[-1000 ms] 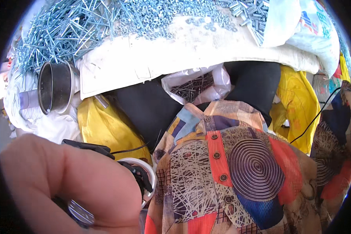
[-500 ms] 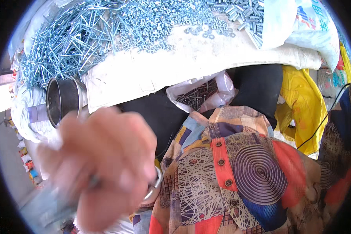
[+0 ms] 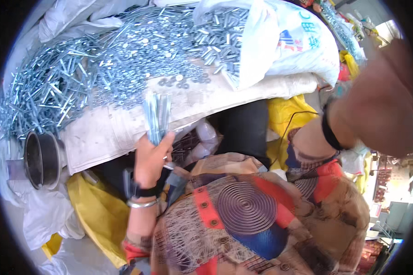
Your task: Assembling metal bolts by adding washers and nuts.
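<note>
My left hand (image 3: 150, 158) is closed round a bundle of long, thin metal bolts (image 3: 157, 117). They stick up from the fist over the front edge of the pale work surface (image 3: 108, 133). A silver bangle and a dark band circle this wrist. My right hand (image 3: 381, 98) is raised at the upper right, close to the camera and smeared by motion. Its fingers cannot be made out. Beyond my left hand lie a heap of nuts (image 3: 131, 59), some flat washers (image 3: 181, 82) and, to the left, a pile of long bolts (image 3: 46, 91).
Short metal sleeves (image 3: 220, 39) spill from a white printed sack (image 3: 289, 50) at the back. A dark round metal ring (image 3: 42, 160) stands at the left edge. An open pale bag (image 3: 206, 140) with dark metal pieces sits in my lap. Yellow sacks (image 3: 94, 211) lie at both sides.
The view has turned, and the heaps appear farther left. A blurred hand filled the lower left; now my left hand shows farther forward with the bolts. My right hand is raised at the right.
</note>
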`<state>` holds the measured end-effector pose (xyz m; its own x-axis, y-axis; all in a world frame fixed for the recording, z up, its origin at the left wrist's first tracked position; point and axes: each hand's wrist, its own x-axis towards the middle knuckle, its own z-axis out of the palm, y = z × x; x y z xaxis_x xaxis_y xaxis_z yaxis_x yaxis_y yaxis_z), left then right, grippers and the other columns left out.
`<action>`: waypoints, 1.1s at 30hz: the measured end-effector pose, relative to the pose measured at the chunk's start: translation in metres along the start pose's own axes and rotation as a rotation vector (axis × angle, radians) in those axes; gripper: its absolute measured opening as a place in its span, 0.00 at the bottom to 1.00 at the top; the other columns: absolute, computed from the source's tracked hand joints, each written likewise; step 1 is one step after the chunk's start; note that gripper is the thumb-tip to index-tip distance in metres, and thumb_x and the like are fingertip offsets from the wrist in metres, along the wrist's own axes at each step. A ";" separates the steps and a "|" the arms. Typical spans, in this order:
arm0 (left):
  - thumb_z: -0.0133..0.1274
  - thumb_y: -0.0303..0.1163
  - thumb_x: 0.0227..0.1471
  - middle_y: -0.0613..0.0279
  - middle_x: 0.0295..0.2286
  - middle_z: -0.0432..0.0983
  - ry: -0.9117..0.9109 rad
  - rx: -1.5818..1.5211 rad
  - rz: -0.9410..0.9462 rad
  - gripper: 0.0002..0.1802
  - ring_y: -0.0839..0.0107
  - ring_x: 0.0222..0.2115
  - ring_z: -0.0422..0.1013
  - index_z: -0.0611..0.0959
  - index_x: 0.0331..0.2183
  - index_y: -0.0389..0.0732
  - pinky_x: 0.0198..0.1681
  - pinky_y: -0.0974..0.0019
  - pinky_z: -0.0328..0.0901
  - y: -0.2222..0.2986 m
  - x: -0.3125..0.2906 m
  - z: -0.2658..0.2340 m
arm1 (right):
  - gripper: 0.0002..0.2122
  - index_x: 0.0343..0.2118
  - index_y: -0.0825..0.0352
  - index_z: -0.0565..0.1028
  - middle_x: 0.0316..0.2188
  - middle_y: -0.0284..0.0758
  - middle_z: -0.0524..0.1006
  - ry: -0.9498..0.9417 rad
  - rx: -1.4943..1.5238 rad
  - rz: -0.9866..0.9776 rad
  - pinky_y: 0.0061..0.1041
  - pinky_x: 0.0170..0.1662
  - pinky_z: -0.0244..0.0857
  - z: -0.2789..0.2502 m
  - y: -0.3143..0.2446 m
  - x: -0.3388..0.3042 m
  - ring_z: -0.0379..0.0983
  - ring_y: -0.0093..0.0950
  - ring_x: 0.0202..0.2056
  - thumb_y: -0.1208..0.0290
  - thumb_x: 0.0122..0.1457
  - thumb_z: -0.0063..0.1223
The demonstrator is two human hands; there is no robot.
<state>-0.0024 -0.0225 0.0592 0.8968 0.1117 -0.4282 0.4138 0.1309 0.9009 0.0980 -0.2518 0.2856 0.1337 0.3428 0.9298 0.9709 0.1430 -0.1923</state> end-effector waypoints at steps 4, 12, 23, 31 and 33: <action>0.54 0.34 0.50 0.67 0.12 0.66 0.004 0.026 -0.006 0.12 0.80 0.10 0.61 0.73 0.20 0.40 0.11 0.76 0.51 -0.017 0.025 -0.001 | 0.04 0.32 0.68 0.74 0.29 0.30 0.75 -0.219 -0.360 0.452 0.18 0.36 0.63 0.030 0.087 -0.099 0.69 0.19 0.32 0.80 0.53 0.52; 0.53 0.34 0.50 0.58 0.17 0.73 0.078 -0.037 -0.117 0.12 0.78 0.09 0.62 0.76 0.24 0.34 0.09 0.75 0.52 -0.025 0.050 -0.002 | 0.13 0.37 0.65 0.74 0.35 0.38 0.68 -0.654 -0.688 0.720 0.35 0.42 0.60 0.034 0.152 -0.245 0.66 0.38 0.38 0.81 0.47 0.47; 0.55 0.33 0.49 0.63 0.16 0.71 0.112 -0.075 -0.085 0.10 0.81 0.10 0.61 0.75 0.26 0.36 0.11 0.77 0.54 -0.021 0.034 0.002 | 0.09 0.36 0.69 0.74 0.26 0.32 0.73 -0.192 0.066 1.164 0.20 0.35 0.62 0.063 0.130 -0.240 0.68 0.21 0.28 0.69 0.57 0.50; 0.59 0.33 0.47 0.60 0.17 0.72 0.038 -0.042 0.025 0.13 0.81 0.12 0.63 0.75 0.29 0.35 0.13 0.77 0.56 -0.016 0.008 0.002 | 0.10 0.35 0.70 0.74 0.25 0.27 0.71 -0.011 0.666 1.333 0.17 0.34 0.61 0.097 0.089 -0.228 0.66 0.16 0.27 0.67 0.60 0.48; 0.60 0.34 0.46 0.60 0.18 0.72 0.022 -0.027 0.048 0.14 0.80 0.12 0.63 0.75 0.29 0.36 0.13 0.77 0.55 -0.019 0.002 0.002 | 0.10 0.34 0.70 0.74 0.25 0.27 0.71 -0.021 0.696 1.318 0.16 0.34 0.61 0.104 0.082 -0.224 0.66 0.16 0.27 0.67 0.60 0.47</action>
<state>-0.0079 -0.0262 0.0414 0.9119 0.1398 -0.3860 0.3656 0.1511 0.9184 0.1272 -0.2204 0.0286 0.8089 0.5872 -0.0305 -0.1306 0.1290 -0.9830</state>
